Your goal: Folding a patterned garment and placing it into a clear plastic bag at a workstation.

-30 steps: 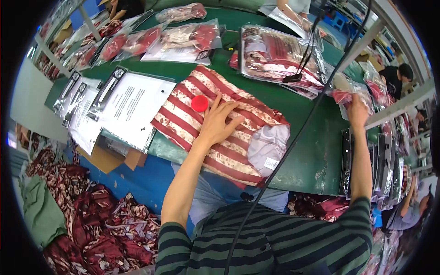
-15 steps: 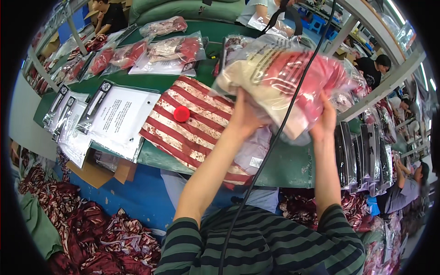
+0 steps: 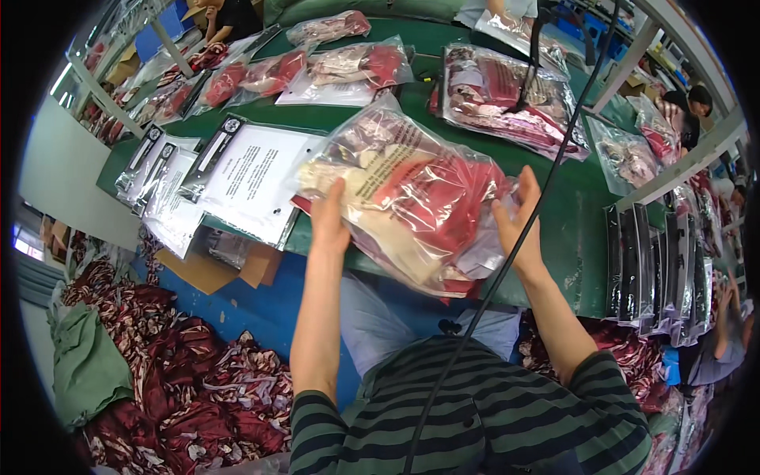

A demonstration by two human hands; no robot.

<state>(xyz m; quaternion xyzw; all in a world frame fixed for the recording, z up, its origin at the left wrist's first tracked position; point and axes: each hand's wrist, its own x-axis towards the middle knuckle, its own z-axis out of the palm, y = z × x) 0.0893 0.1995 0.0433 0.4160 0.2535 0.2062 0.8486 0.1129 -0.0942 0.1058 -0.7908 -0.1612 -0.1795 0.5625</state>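
A clear plastic bag of folded cream and red clothing (image 3: 419, 202) lies in front of me at the table's near edge. It covers nearly all of the striped red and cream cloth (image 3: 461, 290), of which only bits show. My left hand (image 3: 328, 218) grips the bag's left edge, thumb on top and the other fingers hidden. At the right side, my right hand (image 3: 521, 229) is open, fingers stretched apart, its thumb by the loose plastic.
Flat packs with white sheets (image 3: 257, 178) lie left on the green table (image 3: 582, 265). More bagged clothes (image 3: 507, 99) lie farther back. Black-edged packs (image 3: 661, 265) stand at right beside a metal frame post. A black cable (image 3: 518, 245) hangs across the view. Dark red cloth (image 3: 182, 380) heaps the floor.
The bag has come down and left from the air onto the striped cloth, hiding the red round thing there. My right hand has opened from its hold. The view has shifted.
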